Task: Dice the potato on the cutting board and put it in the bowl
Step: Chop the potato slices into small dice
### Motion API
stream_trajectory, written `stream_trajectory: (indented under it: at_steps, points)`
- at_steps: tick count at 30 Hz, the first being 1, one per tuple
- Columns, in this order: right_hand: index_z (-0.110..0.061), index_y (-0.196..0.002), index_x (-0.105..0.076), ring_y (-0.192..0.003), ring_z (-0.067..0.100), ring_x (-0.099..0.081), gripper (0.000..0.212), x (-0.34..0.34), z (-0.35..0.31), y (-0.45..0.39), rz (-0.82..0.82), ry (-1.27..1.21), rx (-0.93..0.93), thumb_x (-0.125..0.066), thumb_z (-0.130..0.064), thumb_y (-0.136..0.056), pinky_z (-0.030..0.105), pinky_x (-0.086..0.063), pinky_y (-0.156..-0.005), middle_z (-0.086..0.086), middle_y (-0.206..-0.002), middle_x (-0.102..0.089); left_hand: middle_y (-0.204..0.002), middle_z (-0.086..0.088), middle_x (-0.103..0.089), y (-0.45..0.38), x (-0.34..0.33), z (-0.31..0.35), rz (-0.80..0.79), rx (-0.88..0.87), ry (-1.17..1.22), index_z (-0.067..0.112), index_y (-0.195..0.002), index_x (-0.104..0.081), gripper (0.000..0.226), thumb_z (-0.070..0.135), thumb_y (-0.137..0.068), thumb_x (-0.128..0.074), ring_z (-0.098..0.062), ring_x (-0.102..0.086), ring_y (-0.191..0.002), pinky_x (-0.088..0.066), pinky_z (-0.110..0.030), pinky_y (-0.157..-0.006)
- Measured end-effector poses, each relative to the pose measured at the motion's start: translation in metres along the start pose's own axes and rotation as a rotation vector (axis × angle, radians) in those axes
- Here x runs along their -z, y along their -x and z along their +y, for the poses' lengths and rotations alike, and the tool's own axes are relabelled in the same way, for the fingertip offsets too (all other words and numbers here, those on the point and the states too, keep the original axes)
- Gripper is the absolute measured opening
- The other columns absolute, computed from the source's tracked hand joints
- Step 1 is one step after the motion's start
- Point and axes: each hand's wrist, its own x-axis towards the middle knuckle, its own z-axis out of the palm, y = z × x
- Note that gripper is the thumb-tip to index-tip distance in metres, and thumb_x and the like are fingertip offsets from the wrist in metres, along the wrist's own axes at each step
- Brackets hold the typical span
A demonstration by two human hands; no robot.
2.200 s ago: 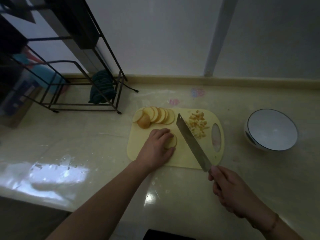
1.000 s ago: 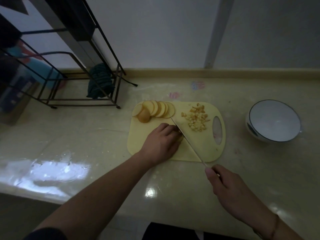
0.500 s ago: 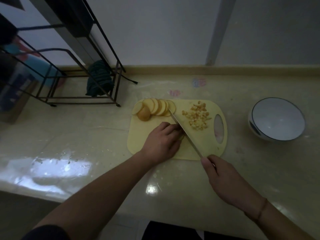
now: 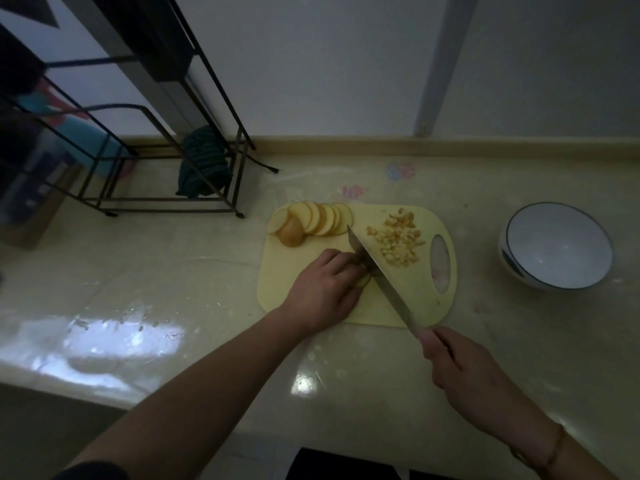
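A stack of potato slices (image 4: 364, 280) is being held down near the middle of the yellow cutting board (image 4: 294, 271) by the left hand (image 4: 325, 289), whose fingers are curled over it so that only a sliver of the stack is being left visible at the fingertips. The knife (image 4: 381, 282) is being gripped by its handle just off the board's near edge by the right hand (image 4: 460, 372), fingers wrapped round it, and its blade is being laid diagonally across the board, right against the left hand's fingertips. At the board's far left corner a fan of uncut round slices (image 4: 320, 219) is being leaned against a browner end piece (image 4: 291, 233). A heap of diced potato (image 4: 396, 242) is being kept on the board to the right of the blade, between it and the board's oval handle hole (image 4: 440, 264). A white bowl (image 4: 557, 245) with a dark rim line is being stood on the pale countertop (image 4: 173, 271), well to the right of the board, and no potato can be seen in it. Beyond the board's far left corner, a black wire rack (image 4: 166, 181) is being stood on the countertop with a dark green cloth (image 4: 202, 168) hung inside it.
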Motion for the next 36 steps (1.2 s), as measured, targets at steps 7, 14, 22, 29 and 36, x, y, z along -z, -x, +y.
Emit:
stream_trajectory:
  at_steps: [7,14,22,29,36]
  points:
    - [-0.015,-0.077,-0.054,-0.039,0.003,-0.039,0.054,0.002,0.003,-0.001,-0.009,-0.089,-0.087,-0.03,-0.062,-0.084,0.014,-0.029,-0.041,-0.004,-0.049,-0.048,-0.121,-0.01,-0.062,0.002,0.004,-0.003,-0.036,0.021,0.045,0.009,-0.116,-0.069,0.031,0.021,-0.088,-0.069,-0.029,-0.055,-0.109,-0.051,-0.038,-0.088]
    - [-0.021,-0.071,-0.054,-0.053,0.003,-0.051,0.044,-0.003,-0.006,0.006,0.036,-0.006,0.022,-0.033,-0.057,-0.086,0.024,-0.035,-0.054,-0.013,-0.057,-0.058,-0.115,-0.012,-0.064,0.002,0.002,-0.001,0.004,-0.013,0.038,0.006,-0.108,-0.07,0.023,0.018,-0.09,-0.067,-0.031,-0.057,-0.104,-0.05,-0.039,-0.088]
    - [-0.023,-0.064,-0.046,-0.053,0.009,-0.053,0.044,-0.01,-0.005,0.01,0.058,0.045,0.053,-0.033,-0.06,-0.085,0.033,-0.039,-0.059,-0.002,-0.06,-0.058,-0.114,-0.013,-0.065,0.002,0.0,-0.001,0.003,-0.022,0.005,0.004,-0.111,-0.07,0.025,0.016,-0.09,-0.064,-0.033,-0.058,-0.099,-0.05,-0.041,-0.088]
    - [-0.024,-0.068,-0.046,-0.058,0.007,-0.057,0.044,-0.008,0.001,0.018,0.066,0.093,0.028,-0.031,-0.063,-0.082,0.023,-0.04,-0.061,-0.011,-0.062,-0.06,-0.11,-0.011,-0.066,0.0,0.003,-0.003,0.006,-0.047,-0.014,0.007,-0.112,-0.071,0.028,0.02,-0.088,-0.068,-0.032,-0.058,-0.097,-0.051,-0.037,-0.085]
    - [-0.02,-0.068,-0.048,-0.061,0.012,-0.057,0.057,-0.003,-0.001,0.02,0.049,0.058,0.03,-0.026,-0.07,-0.085,0.025,-0.039,-0.06,-0.002,-0.067,-0.062,-0.113,-0.01,-0.066,0.001,0.001,-0.003,0.01,-0.036,-0.004,0.007,-0.113,-0.072,0.027,0.02,-0.089,-0.065,-0.031,-0.058,-0.094,-0.05,-0.037,-0.082]
